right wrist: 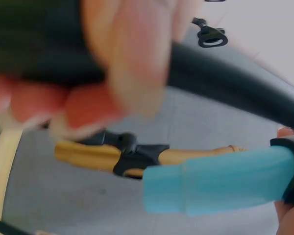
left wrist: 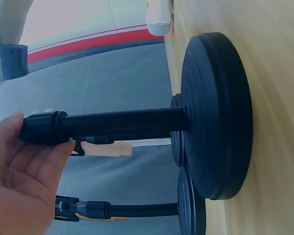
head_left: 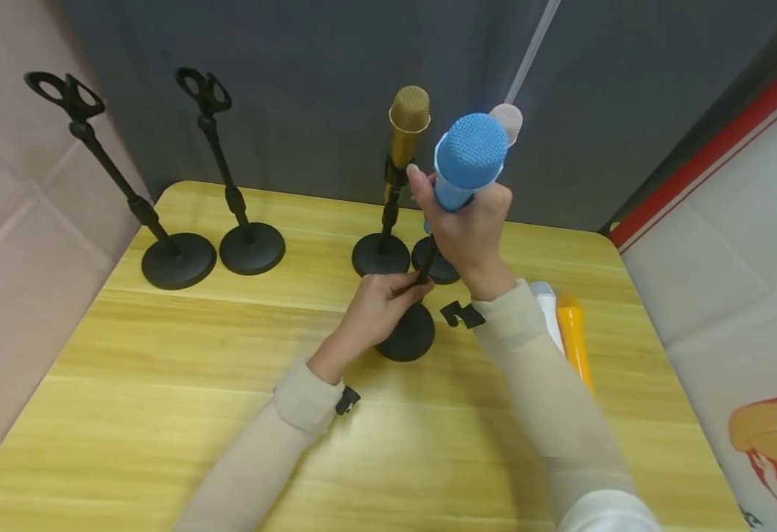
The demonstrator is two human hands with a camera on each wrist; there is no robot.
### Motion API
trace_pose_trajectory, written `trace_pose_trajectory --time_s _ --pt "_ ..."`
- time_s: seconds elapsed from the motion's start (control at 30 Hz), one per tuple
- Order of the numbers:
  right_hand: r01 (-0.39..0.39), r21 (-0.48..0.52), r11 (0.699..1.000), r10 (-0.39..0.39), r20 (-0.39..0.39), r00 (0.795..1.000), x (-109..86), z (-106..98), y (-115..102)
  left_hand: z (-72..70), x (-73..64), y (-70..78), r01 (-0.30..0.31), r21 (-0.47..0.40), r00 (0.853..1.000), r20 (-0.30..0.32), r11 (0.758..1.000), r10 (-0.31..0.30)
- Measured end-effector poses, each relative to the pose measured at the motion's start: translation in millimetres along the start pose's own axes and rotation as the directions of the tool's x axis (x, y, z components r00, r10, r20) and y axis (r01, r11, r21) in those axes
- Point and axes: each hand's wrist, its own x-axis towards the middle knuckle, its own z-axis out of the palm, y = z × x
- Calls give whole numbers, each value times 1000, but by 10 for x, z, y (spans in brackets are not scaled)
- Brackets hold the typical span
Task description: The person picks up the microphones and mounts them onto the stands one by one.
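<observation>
My right hand [head_left: 471, 229] grips a blue microphone [head_left: 471, 151] just below its mesh head. In the right wrist view, the light blue handle [right wrist: 215, 183] passes through a black clip [right wrist: 293, 169] at the right edge. The thumb and fingers of my left hand [head_left: 382, 303] pinch the collar [left wrist: 43, 128] on the pole of a black microphone stand. That stand's round base [head_left: 410, 338] is on the table, and its pole leans toward my right hand. Behind it, a gold microphone [head_left: 408, 122] sits in another stand.
Two bare stands, one far left [head_left: 179, 260] and one beside it [head_left: 252, 247], hold no microphone. A whitish microphone [head_left: 509, 122] shows behind the blue one. White [head_left: 548, 310] and orange [head_left: 574, 336] microphones lie right of my forearm. A grey curtain [head_left: 309, 111] backs the wooden table [head_left: 162, 414].
</observation>
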Motion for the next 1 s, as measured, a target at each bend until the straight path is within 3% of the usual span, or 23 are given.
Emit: trace_pose_trajectory --time_s 0.4,0.83,0.93,1.0 --pt "-109 14 994 109 -27 994 0 32 -45 23 -2 -36 -50 -2 999 -8 999 50" --pt "-188 98 977 182 62 981 21 38 -56 -22 -15 -40 -17 -31 1000 5 999 17" --pt "-237 104 966 224 120 967 19 -8 -68 -24 -10 -40 -9 -49 1000 17 999 10" --pt "-297 128 946 270 192 943 4 -68 -85 -25 -6 -35 4 -62 1000 28 998 -2"
